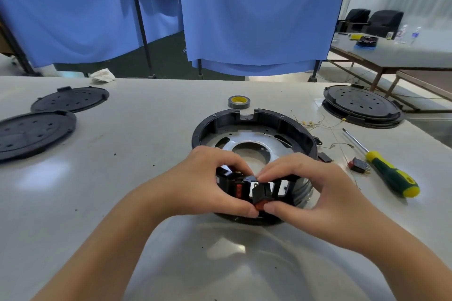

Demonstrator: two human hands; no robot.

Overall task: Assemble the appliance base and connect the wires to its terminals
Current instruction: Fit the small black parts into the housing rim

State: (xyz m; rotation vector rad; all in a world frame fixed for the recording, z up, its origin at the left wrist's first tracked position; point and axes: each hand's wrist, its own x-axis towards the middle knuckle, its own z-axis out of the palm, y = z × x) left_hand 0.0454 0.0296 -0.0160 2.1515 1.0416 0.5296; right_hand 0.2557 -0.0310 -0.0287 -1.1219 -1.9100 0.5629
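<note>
- The round black appliance base (254, 129) sits in the middle of the pale desk (146, 154), with a shiny metal plate (252, 142) inside its ring.
- Both hands are at the near edge of the base.
- The left hand (208, 178) and the right hand (308, 183) each pinch a small black and red switch (261, 194) between thumb and fingers, so each grip is narrow and holding the switch.
- The switch is at a slot in the near wall of the base; I cannot tell if it is fully in.
- Thin wires (315, 124) lie on the desk just right of the base.
- A second switch (359, 165) lies near a green and yellow screwdriver (386, 171) on the right.
- A roll of grey tape (239, 102) sits behind the base.
- Two flat black covers (36, 129) lie on the left, and another round black part (362, 105) lies far right.
- Blue curtains (244, 7) hang behind the desk.
</note>
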